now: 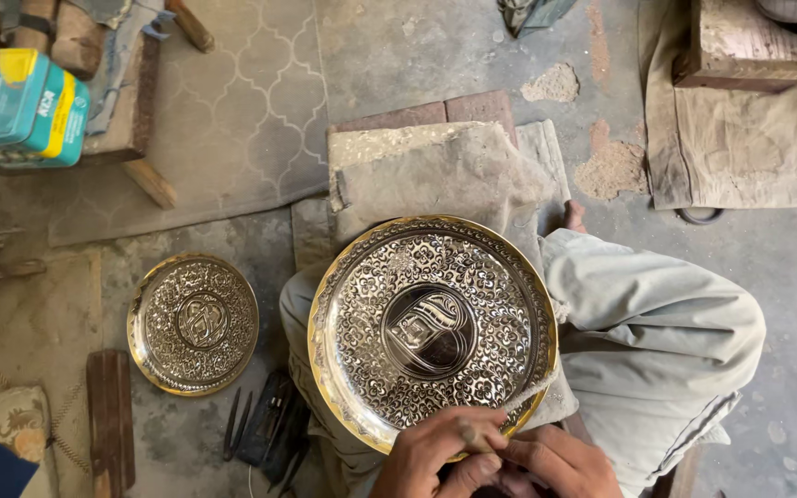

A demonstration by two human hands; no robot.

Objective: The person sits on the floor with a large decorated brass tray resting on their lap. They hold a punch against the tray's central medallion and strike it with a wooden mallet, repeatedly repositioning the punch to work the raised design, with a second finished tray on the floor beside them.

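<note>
Your left hand point(435, 455) pinches the near rim of the large engraved plate point(431, 327) | your right hand point(555, 464) curled beside it, grip unclear | smaller plate point(193, 324) on the floor, well apart

Both hands — the left hand point(435, 456) and right hand point(560, 466) — are cut off by the bottom edge, and they cover the near rim of the large engraved plate point(431, 327). What the fingers pinch there is too small to tell. Left of that plate, the dark tools point(269, 429) blur together — their kinds unclear.
</note>
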